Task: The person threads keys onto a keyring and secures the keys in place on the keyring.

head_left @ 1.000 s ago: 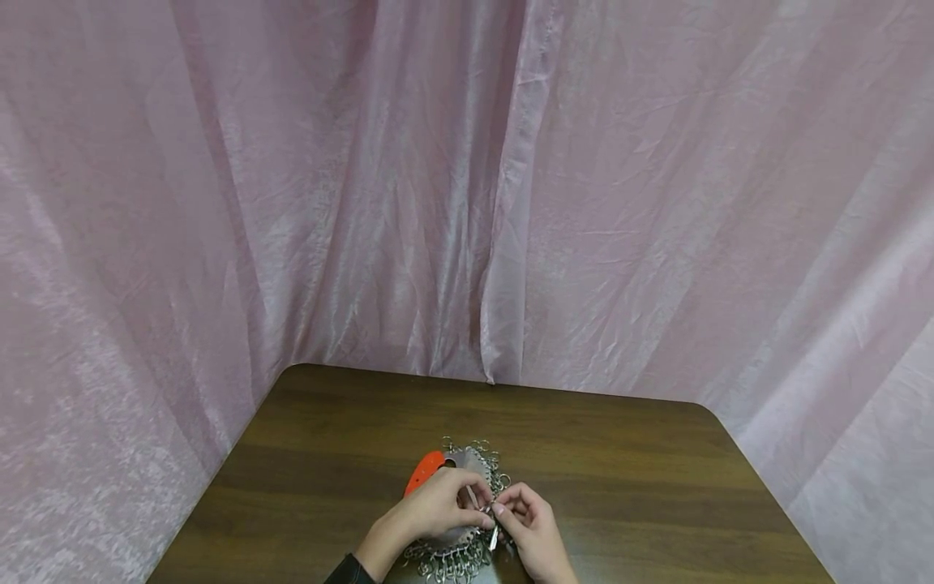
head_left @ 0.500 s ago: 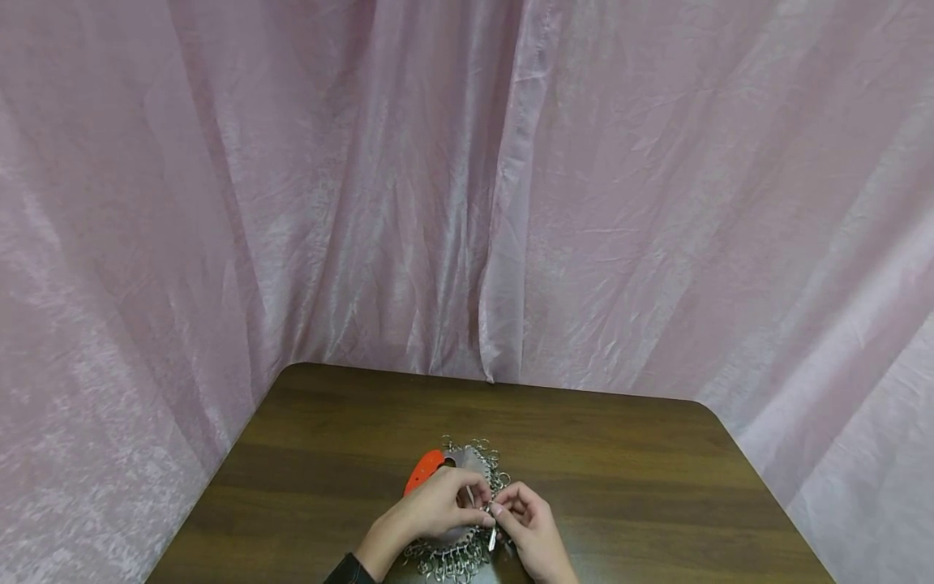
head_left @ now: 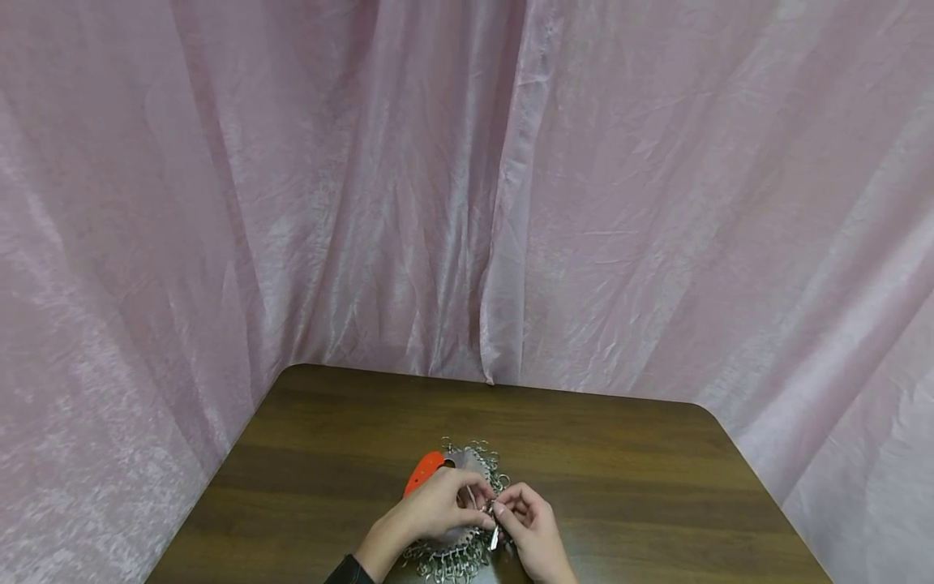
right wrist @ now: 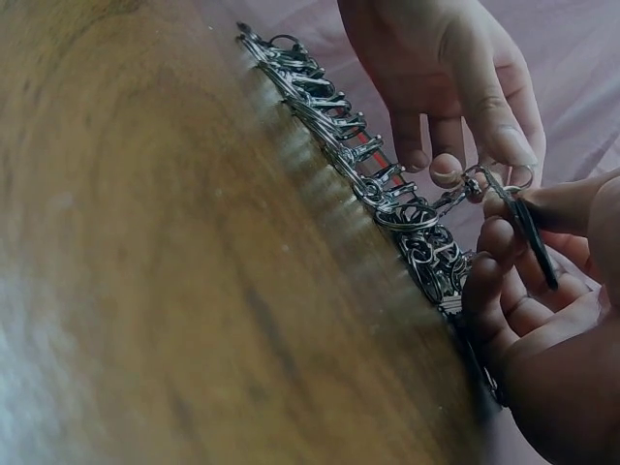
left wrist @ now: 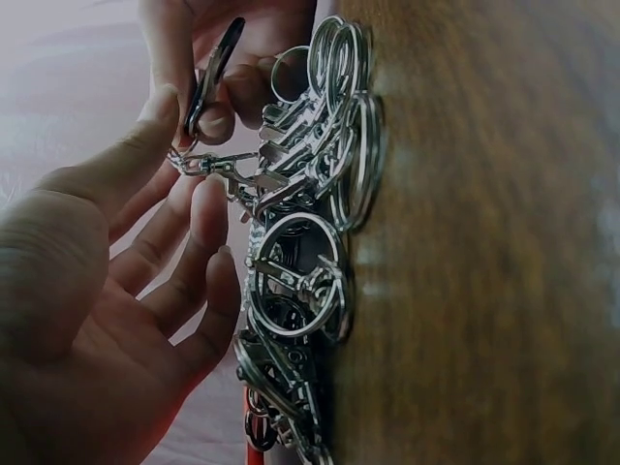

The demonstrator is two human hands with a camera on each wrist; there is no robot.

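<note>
A grey metal plate (head_left: 470, 461) with a toothed edge lies on the table, ringed by many silver clasps with split rings (head_left: 452, 565). Across it reaches my left hand (head_left: 438, 504), its thumb and index finger pinching the end of one clasp (left wrist: 221, 169) raised off the plate's edge. On the right, my right hand (head_left: 533, 531) pinches a slim shiny metal piece (right wrist: 533, 242) against that same end. It looks dark and narrow in the wrist views; its exact kind is unclear. The fingertips of both hands nearly meet and partly hide the join.
An orange-red part with small holes (head_left: 425, 470) sits at the plate's left side, partly behind my left hand. Underneath is a brown wood-grain table (head_left: 620, 470) with rounded far corners. A pink curtain (head_left: 620, 203) hangs behind and around it.
Both hands stay almost in place. The slim metal piece at the right fingertips tilts slightly back and forth; the plate and its rings lie as before.
</note>
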